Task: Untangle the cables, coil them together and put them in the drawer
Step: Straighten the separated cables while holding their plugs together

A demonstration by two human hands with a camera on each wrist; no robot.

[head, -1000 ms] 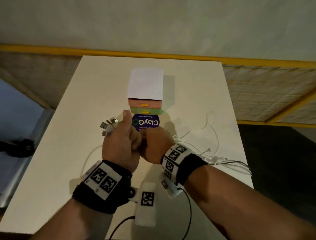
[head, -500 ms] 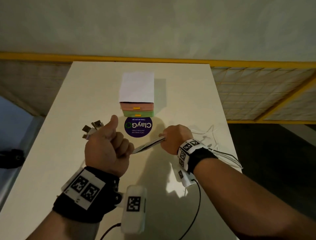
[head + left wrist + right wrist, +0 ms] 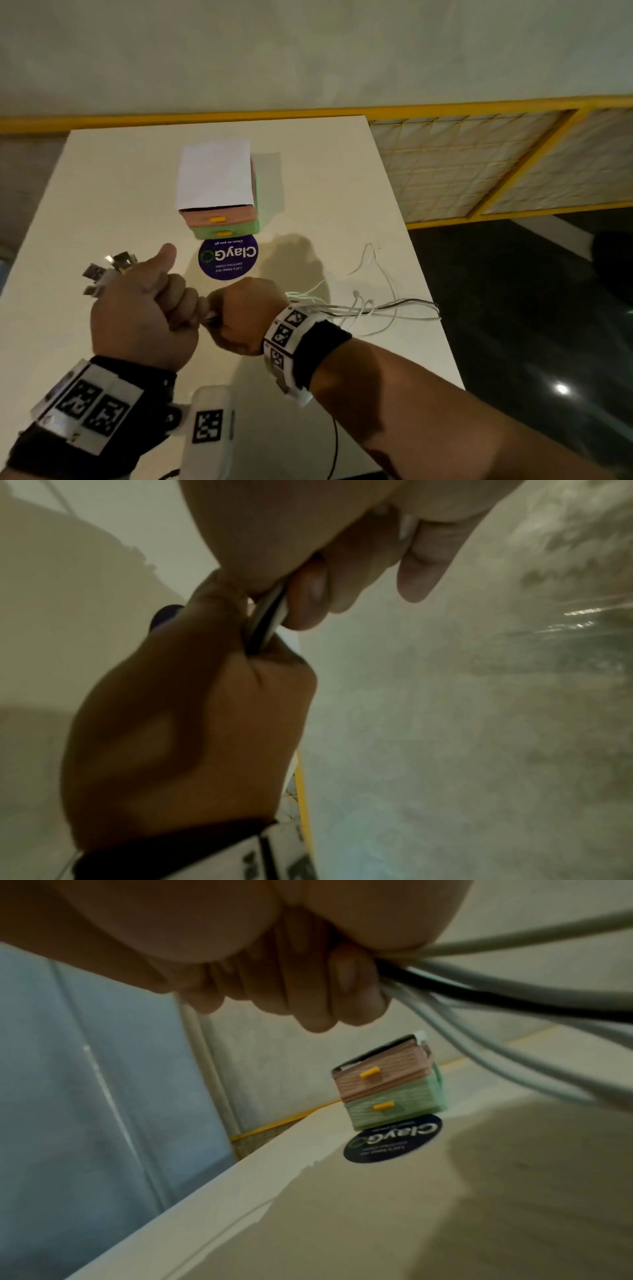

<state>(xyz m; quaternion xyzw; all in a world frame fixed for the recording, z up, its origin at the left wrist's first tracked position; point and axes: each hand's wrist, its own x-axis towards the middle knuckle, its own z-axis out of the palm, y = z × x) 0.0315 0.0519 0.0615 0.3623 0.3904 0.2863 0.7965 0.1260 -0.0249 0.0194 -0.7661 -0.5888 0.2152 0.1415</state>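
My left hand point(image 3: 147, 308) is fisted round a bundle of white and black cables, thumb up, with several USB plugs point(image 3: 106, 272) sticking out to its left. My right hand point(image 3: 245, 313) grips the same bundle point(image 3: 265, 619) right beside the left fist. From the right hand the loose cable ends point(image 3: 376, 305) trail to the right across the table; in the right wrist view the cables point(image 3: 514, 999) fan out from my curled fingers. A small drawer unit point(image 3: 219, 195) with a pink upper drawer point(image 3: 380, 1073) and a green lower drawer point(image 3: 390, 1107), both closed, stands beyond my hands.
The white table point(image 3: 102, 192) has its right edge close to the trailing cables. A round purple ClayGo sticker point(image 3: 227, 257) lies in front of the drawer unit. A yellow-framed mesh panel point(image 3: 479, 164) and dark floor lie to the right.
My right hand slid out to the right along the bundle half a second ago and has come back against the left fist. The view has shifted left.
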